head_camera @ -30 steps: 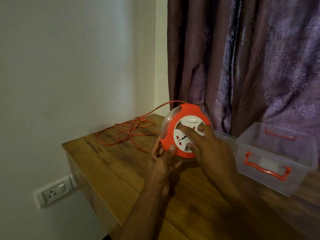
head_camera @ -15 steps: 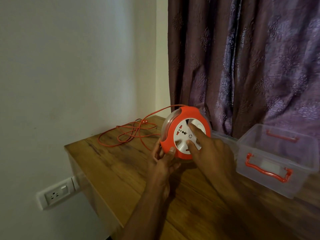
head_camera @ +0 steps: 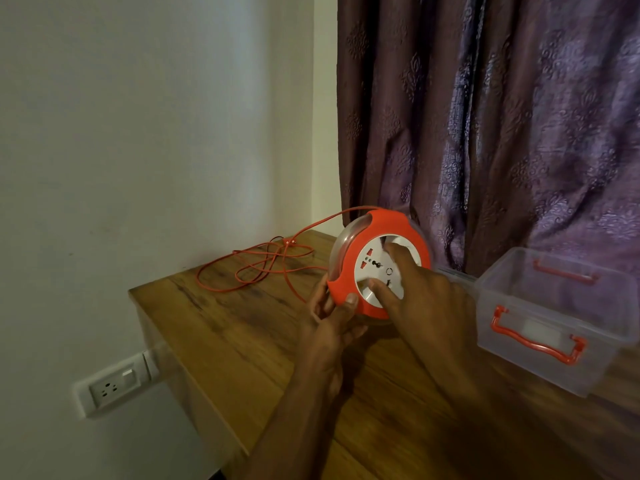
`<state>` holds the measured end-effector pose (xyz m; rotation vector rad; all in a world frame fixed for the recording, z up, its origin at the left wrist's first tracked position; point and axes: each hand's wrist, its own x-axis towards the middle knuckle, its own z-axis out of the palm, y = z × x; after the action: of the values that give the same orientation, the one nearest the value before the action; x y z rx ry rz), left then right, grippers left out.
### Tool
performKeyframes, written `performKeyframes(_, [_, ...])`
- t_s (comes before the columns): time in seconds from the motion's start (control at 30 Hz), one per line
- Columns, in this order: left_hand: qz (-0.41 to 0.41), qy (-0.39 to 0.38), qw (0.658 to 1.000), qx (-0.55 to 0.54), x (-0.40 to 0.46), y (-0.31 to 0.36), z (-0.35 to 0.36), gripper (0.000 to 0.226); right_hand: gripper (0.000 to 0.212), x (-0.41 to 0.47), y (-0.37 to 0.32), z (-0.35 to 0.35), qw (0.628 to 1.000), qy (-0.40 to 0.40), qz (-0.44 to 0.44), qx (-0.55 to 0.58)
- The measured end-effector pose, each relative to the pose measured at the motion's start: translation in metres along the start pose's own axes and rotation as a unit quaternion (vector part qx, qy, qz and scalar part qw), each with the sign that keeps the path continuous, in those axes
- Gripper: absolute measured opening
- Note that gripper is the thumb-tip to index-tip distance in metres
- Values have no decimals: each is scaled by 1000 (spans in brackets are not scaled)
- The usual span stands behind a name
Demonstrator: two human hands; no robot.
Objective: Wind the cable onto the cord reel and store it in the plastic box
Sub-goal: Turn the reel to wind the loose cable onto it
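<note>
An orange cord reel (head_camera: 377, 223) with a white socket face stands on edge on the wooden table (head_camera: 249, 337). My left hand (head_camera: 332, 323) grips its lower left rim, thumb on the orange front. My right hand (head_camera: 415, 292) presses two straight fingers on the white centre disc. The orange cable (head_camera: 263, 268) runs from the reel's top and lies in loose loops on the table's far left corner. A clear plastic box (head_camera: 554, 341) with orange handles stands open to the right, apart from the reel.
A purple patterned curtain (head_camera: 502, 126) hangs right behind the reel and box. The table's left edge drops off beside a white wall with a socket plate (head_camera: 114, 386) below. A clear lid edge (head_camera: 457, 273) shows between reel and box.
The white centre disc has turned under my right fingers; its socket markings moved round. The left hand kept its grip on the rim. The cable loops shifted slightly.
</note>
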<state>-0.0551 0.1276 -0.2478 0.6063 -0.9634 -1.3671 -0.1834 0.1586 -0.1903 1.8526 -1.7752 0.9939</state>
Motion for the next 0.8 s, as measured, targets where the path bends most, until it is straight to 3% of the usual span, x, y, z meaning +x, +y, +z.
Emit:
performKeyframes(0.23, [7,-29,1000,-3,-1,0,-1,52,61,2,-2,-1,986,-12,127,105])
performKeyframes(0.5, [22,-35,999,0,1,1,-3,50,46,7,-8,-4,928,-59,236,282])
performKeyframes(0.6, [15,-18,1000,0,1,1,-4,48,45,7,-6,-9,967,-68,167,180])
performKeyframes(0.67, [8,-5,1000,-9,2,1,-4,46,44,6,-5,-13,991,-26,80,103])
performKeyframes(0.73, [3,-1,1000,-16,3,1,-4,46,47,7,-3,-16,997,-8,-2,71])
performKeyframes(0.8, [0,0,1000,-21,2,2,-3,46,51,8,-2,-17,998,-41,-52,20])
